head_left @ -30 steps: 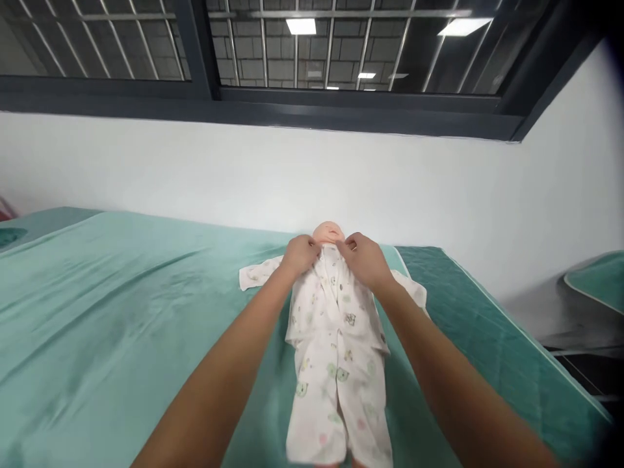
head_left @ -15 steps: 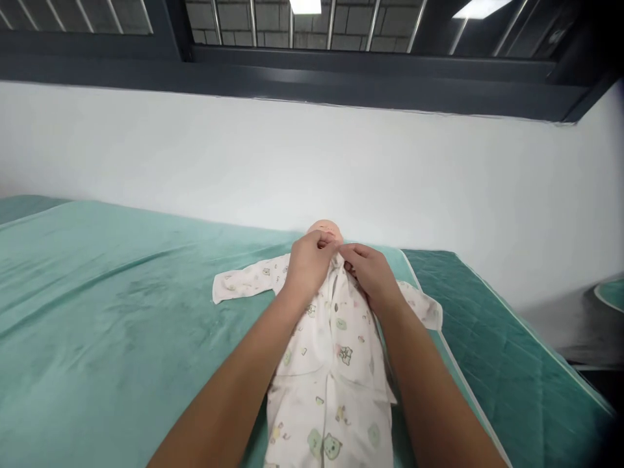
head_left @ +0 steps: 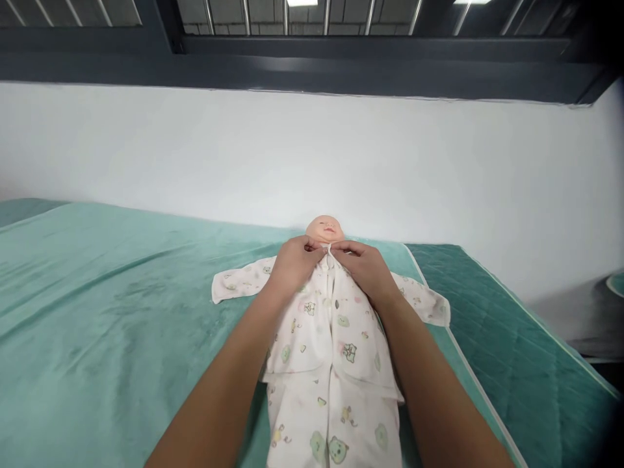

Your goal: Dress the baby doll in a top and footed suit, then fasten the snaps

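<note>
A baby doll point(head_left: 324, 228) lies on its back, its head toward the wall. It wears a white baby jacket point(head_left: 312, 338) with small animal prints, sleeves stretched out to both sides, over matching trousers point(head_left: 297, 422). At the neck, my left hand point(head_left: 297, 260) pinches the collar edge on the left of the front opening. My right hand point(head_left: 363, 266) grips the collar edge on the right, close beside it. Fingertips of both hands nearly meet at the collar. Below them the jacket's front edges run down the middle, close together.
Under the doll spreads a light green sheet point(head_left: 121, 312) with a white-edged border. A darker green quilted mattress cover point(head_left: 502, 351) shows on the right. Behind stands a white wall point(head_left: 244, 156), with a dark window frame point(head_left: 292, 68) and bars above.
Both hands have moved slightly down and left from the doll's chin, so more of its head shows. The collar edges between the fingers are now more visible. The view has tilted slightly.
</note>
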A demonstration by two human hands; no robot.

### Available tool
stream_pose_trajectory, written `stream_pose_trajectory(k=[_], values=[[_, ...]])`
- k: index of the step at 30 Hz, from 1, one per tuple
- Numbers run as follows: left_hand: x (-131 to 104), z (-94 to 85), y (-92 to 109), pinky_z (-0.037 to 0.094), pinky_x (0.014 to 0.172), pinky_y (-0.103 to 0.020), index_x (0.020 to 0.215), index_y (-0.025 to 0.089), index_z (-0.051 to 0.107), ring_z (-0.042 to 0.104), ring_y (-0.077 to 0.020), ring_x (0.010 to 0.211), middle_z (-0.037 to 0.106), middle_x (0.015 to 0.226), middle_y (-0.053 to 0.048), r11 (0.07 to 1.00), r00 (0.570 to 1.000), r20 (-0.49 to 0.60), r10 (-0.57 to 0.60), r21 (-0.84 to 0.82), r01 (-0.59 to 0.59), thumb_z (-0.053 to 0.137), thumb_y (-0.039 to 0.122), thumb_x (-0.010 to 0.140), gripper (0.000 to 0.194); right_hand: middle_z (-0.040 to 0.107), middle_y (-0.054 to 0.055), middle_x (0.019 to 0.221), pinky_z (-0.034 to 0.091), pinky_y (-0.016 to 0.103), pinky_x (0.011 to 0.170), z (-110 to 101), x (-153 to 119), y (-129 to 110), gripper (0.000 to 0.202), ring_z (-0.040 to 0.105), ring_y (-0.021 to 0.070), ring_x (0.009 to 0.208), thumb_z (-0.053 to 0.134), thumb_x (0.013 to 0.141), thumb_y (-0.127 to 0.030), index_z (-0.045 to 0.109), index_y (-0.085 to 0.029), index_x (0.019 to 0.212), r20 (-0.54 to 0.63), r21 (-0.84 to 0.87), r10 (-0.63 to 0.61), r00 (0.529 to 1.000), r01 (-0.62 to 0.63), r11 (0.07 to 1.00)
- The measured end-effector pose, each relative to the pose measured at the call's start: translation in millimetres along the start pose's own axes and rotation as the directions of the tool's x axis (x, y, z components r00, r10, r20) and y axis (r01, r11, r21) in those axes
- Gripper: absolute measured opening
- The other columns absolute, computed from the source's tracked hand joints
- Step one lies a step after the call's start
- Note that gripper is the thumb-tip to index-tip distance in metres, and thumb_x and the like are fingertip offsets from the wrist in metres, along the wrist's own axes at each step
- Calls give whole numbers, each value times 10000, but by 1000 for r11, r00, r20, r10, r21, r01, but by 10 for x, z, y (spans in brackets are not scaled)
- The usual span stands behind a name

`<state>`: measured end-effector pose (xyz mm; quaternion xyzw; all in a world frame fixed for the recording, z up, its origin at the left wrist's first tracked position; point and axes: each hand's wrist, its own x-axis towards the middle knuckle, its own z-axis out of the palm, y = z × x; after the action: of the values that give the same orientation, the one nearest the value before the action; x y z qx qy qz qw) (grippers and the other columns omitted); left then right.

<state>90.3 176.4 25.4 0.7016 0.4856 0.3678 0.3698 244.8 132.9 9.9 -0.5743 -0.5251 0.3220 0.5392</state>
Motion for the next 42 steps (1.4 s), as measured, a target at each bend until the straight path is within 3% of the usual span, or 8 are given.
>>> stream_pose_trajectory(k=[5,12,18,23,27,35,42], values=[[61,-5,-48,431,667,-273,838,189,684,621,-157,738,721,880,-24,999,999,41,-10,-30,11,631,343,781,173,725,8,831,441,281,699,38,7,-45,216,578,153,712,709,725,-398,769,-222,836,-35,-87,41,999,-44,995],[91,32,-129,445,699,-277,836,184,685,635,-165,773,729,886,-32,992,995,-6,101,-69,-101,609,313,823,150,712,0,860,429,265,660,62,4,-36,234,545,130,664,713,710,-397,768,-223,857,-78,-93,46,996,-53,994],[89,53,-167,454,697,-290,842,183,669,643,-177,771,725,863,-42,996,997,3,77,-50,-77,600,344,845,175,719,16,854,431,273,661,65,-18,-56,283,552,145,679,713,710,-419,774,-213,893,-116,-100,70,991,-82,992],[69,35,-161,470,740,-285,868,178,678,657,-187,853,732,923,-54,988,993,45,106,-114,-100,591,347,853,191,698,3,846,408,263,644,62,-22,-71,265,534,129,665,705,722,-417,765,-216,885,-56,-129,48,997,-55,990],[56,5,-124,460,705,-278,853,179,685,653,-175,803,733,891,-41,992,993,71,96,-84,-90,584,314,847,169,668,-10,830,391,262,630,54,-17,-78,244,490,110,618,689,733,-416,727,-206,850,-7,-162,22,1000,-22,987],[15,10,-62,466,683,-265,904,199,667,663,-173,822,736,923,-43,996,997,37,65,-63,-63,633,401,826,219,658,-2,852,371,275,633,49,-2,-71,198,487,124,639,643,751,-370,684,-208,858,63,-209,11,998,2,978],[45,39,-100,436,611,-242,935,199,655,603,-130,689,690,878,-27,997,998,50,34,-67,-30,592,227,773,176,630,-7,801,371,275,628,22,-8,-85,255,484,130,642,638,743,-381,694,-222,934,90,-217,50,995,-29,976]])
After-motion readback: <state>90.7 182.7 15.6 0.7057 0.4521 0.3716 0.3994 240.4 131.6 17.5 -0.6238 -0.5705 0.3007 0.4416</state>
